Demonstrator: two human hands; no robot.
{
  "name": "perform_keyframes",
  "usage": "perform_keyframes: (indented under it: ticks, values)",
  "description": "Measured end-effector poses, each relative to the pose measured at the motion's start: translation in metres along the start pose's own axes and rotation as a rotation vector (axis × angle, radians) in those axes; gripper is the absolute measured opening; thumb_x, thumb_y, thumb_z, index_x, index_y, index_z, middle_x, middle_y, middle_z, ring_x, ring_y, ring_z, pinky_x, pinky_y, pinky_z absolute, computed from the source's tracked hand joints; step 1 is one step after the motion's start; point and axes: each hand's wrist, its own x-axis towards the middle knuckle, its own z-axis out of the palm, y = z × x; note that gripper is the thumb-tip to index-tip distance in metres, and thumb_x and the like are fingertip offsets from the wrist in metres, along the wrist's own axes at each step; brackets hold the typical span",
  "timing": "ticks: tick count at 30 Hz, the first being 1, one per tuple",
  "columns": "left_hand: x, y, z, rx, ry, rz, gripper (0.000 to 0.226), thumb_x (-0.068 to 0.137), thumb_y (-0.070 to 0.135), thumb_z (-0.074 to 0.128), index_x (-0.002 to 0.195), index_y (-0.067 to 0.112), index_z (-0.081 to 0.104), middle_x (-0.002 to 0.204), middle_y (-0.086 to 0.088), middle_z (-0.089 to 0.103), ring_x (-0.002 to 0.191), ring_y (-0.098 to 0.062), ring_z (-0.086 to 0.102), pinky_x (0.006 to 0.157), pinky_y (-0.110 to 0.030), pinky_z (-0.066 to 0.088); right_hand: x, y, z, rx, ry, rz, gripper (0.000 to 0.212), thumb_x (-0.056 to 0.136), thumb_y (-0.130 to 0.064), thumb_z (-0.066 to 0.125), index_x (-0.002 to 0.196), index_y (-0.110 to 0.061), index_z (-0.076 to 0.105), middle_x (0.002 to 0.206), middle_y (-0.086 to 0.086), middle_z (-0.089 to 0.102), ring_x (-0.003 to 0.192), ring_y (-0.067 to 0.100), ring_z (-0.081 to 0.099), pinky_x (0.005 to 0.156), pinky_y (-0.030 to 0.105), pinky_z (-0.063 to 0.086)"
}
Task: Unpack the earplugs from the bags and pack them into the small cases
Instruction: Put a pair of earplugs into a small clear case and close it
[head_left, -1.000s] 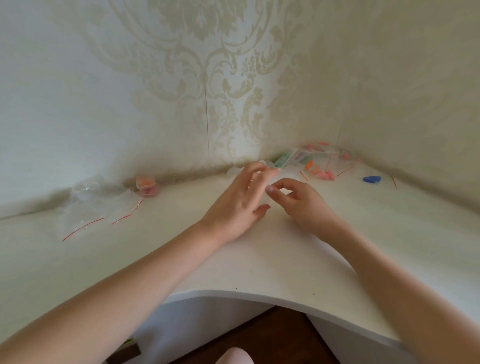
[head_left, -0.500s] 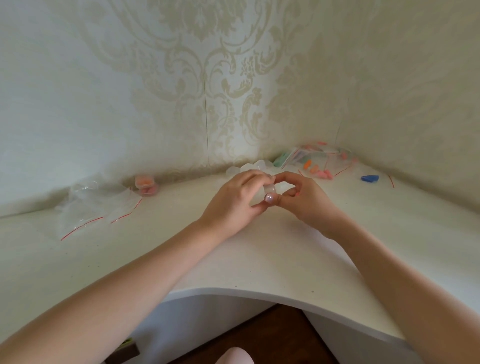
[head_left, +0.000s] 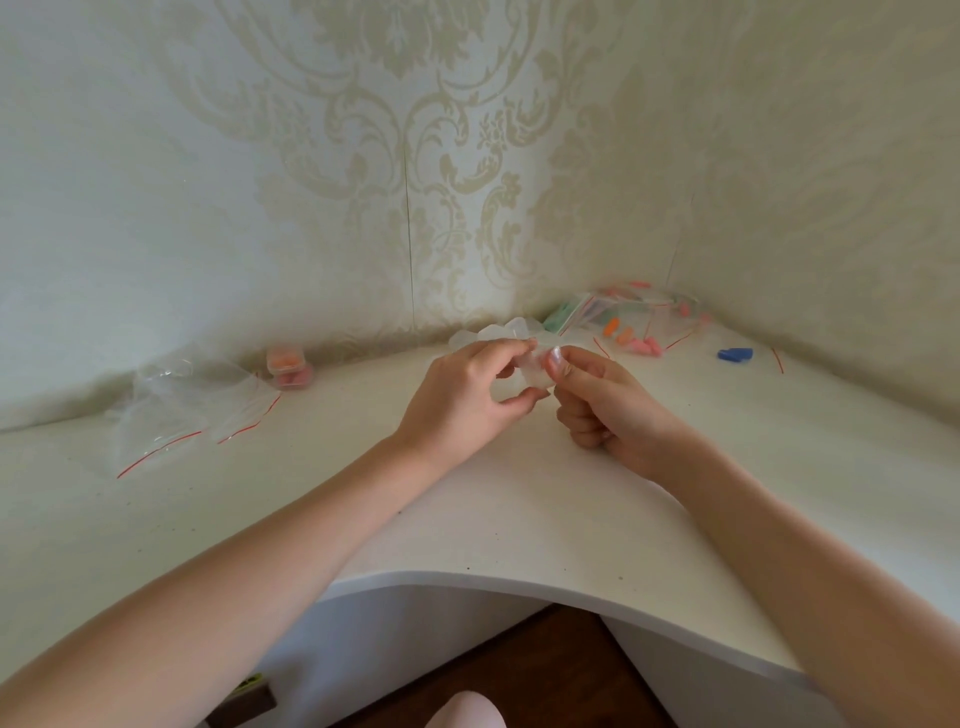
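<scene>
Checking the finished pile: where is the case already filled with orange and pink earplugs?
In the head view, the filled case sits far left on the desk, against the wall, just right of the empty bags.

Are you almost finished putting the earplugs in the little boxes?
Not yet. One filled case with orange and pink earplugs sits by the wall, next to emptied bags. Right now the left hand and right hand hold a clear case between them. Left to do: loose earplugs, a blue pair, more bags in the corner, and spare cases.
</scene>
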Motion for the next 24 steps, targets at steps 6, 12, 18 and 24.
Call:
perform_keyframes:
  ticks: [6,12,18,24]
  values:
    - [0.002,-0.005,-0.001,-0.093,-0.015,-0.033,0.008,0.074,0.004,0.074,0.077,0.001,0.067,0.083,-0.006,0.068,0.076,-0.009,0.064,0.071,-0.028,0.056,0.003,-0.003,-0.008,0.121,0.121,0.067,0.034,0.101,-0.037,0.039,0.113,-0.015,0.061,0.056,-0.006,0.016,0.044,0.008,0.014,0.039,0.02,0.01]
    - [0.003,0.009,-0.001,-0.407,-0.281,-0.497,0.009,0.083,0.015,0.071,0.079,0.007,0.067,0.078,-0.003,0.07,0.074,-0.013,0.068,0.072,-0.026,0.056,0.004,0.002,0.002,-0.064,0.188,-0.088,0.019,0.097,-0.028,0.051,0.093,-0.019,0.068,0.047,-0.008,0.026,0.04,0.008,0.019,0.039,0.017,0.016]
    - [0.01,0.015,-0.006,-0.785,-0.423,-0.811,0.028,0.091,0.024,0.061,0.102,-0.001,0.061,0.092,-0.019,0.071,0.088,-0.026,0.071,0.078,-0.031,0.057,0.006,0.005,0.005,-0.389,0.393,-0.278,0.02,0.089,-0.027,0.063,0.078,-0.012,0.071,0.051,-0.002,0.037,0.047,0.007,0.025,0.046,0.015,0.022]
    - [0.007,0.015,-0.005,-0.833,-0.448,-0.805,0.019,0.087,-0.006,0.059,0.097,0.009,0.064,0.087,-0.009,0.073,0.081,-0.017,0.071,0.076,-0.024,0.056,0.012,0.008,0.002,-0.396,0.44,-0.137,0.042,0.089,-0.033,0.063,0.075,0.006,0.056,0.04,-0.012,0.026,0.038,0.007,0.023,0.04,0.014,0.019]
